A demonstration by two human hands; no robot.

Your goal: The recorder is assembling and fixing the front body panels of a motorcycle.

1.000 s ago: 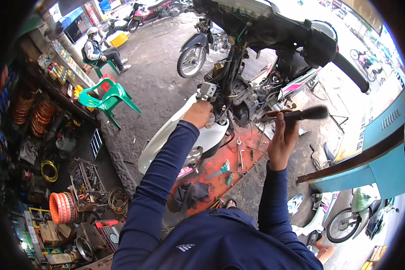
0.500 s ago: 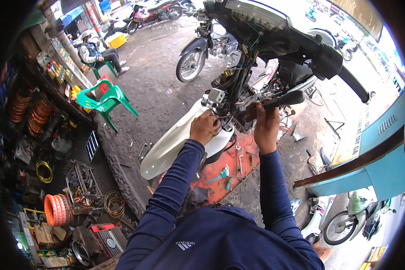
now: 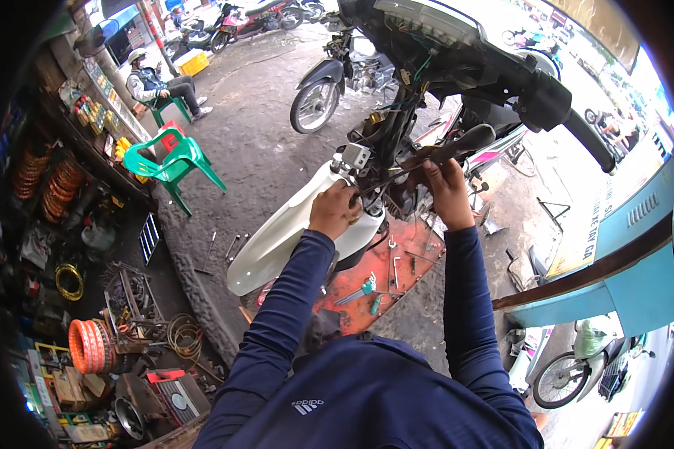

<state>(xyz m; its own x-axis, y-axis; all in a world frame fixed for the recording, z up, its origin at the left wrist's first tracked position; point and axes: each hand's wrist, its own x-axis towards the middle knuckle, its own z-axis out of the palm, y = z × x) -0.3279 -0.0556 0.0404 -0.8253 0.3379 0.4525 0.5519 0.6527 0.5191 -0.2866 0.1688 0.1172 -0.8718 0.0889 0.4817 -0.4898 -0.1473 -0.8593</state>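
A partly stripped motorbike stands before me, with a white front fender (image 3: 284,233) and bare wires under the handlebar (image 3: 528,97). My right hand (image 3: 449,193) grips a screwdriver (image 3: 468,142) with a thick dark handle, its shaft slanting down and left into the steering area. My left hand (image 3: 335,209) is closed beside the screwdriver's far end, at the top of the fender. What its curled fingers hold is hidden. Just above it sits a small silver box-shaped part (image 3: 354,156).
Below lies an orange-red mat (image 3: 359,288) with wrenches and hex keys (image 3: 369,284). Left are a green plastic chair (image 3: 174,161), a seated person (image 3: 161,86), and shelves with coiled orange rings (image 3: 90,346). Another motorbike (image 3: 329,90) stands ahead; a blue panel (image 3: 640,288) is at right.
My right hand and the screwdriver have tilted, the handle rising up and left. The left hand has shifted slightly left, with its fingers still curled.
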